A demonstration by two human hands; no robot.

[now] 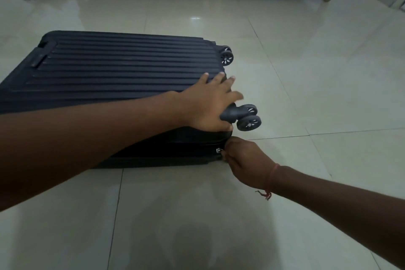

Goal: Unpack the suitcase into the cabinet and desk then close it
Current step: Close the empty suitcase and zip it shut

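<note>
The dark ribbed suitcase (114,72) lay flat on the tiled floor (306,72), lid down, near the wheeled corner (248,117). The left hand (208,105) pressed on the lid by that corner, fingers spread and nearly straight, holding nothing. The right hand (243,160) had its fingers curled at the zipper pull (218,150), apparently pinching it at the corner of the seam. This looked like the zipping stage, either opening or closing. The next move likely called for drawing the pull round the corner while the lid was held steady.
</note>
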